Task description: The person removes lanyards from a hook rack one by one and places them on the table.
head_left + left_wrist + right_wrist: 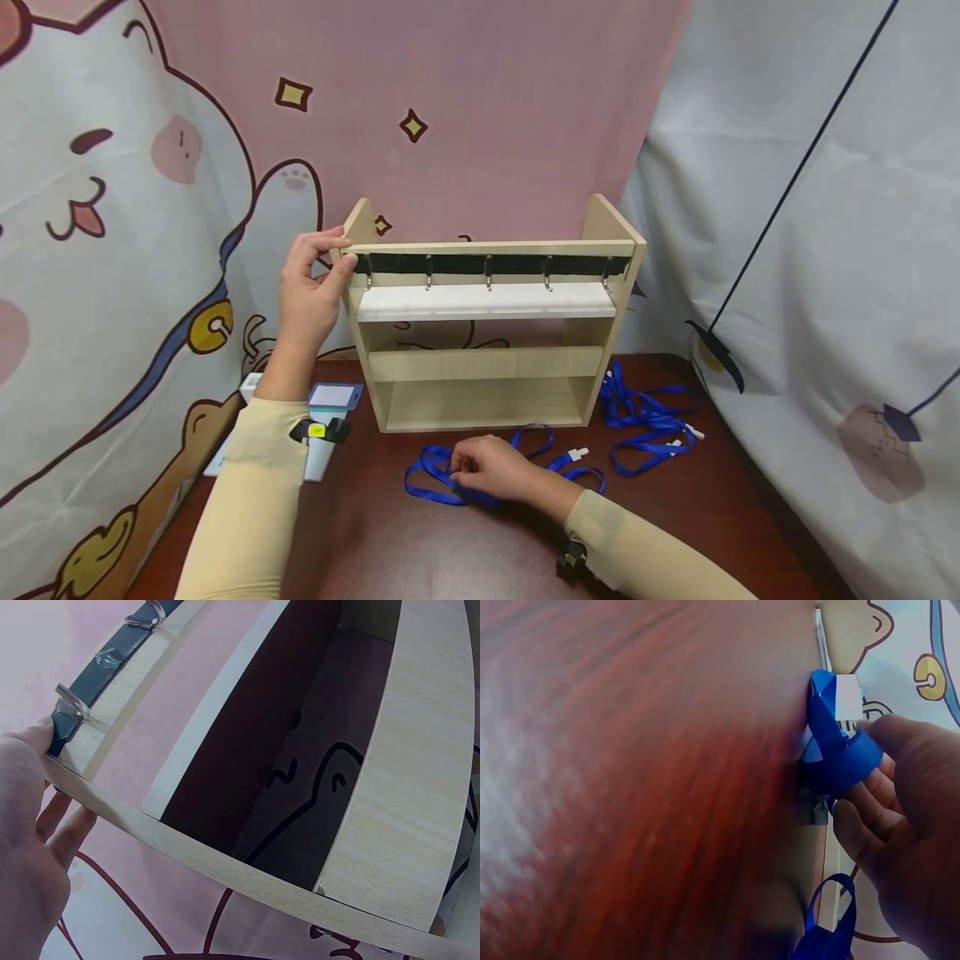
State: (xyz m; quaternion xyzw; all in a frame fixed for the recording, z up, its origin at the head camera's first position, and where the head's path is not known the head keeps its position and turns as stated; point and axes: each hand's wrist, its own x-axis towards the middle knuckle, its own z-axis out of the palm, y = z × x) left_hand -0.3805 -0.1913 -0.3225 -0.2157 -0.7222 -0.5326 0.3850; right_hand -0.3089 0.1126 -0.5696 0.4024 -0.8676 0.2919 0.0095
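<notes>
My left hand (309, 287) grips the upper left corner of a small wooden rack (487, 364), thumb on the front and fingers round the side panel. In the left wrist view those fingers lie beside the end of the black strip (90, 688) with metal hooks. On the dark table in front of the rack, my right hand (491, 468) is over a loose pile of blue lanyards (435, 497). Its curled fingers and thumb pinch a blue lanyard (847, 761) in the right wrist view. A white clip (577, 455) lies at the pile's right side.
More blue lanyards (637, 417) lie tangled to the right of the rack. Left of it are a blue-framed badge holder (335, 396) and other pale cards, partly hidden by the left forearm. Printed curtains (487, 108) surround the table (420, 558). Several hooks line the rack's top.
</notes>
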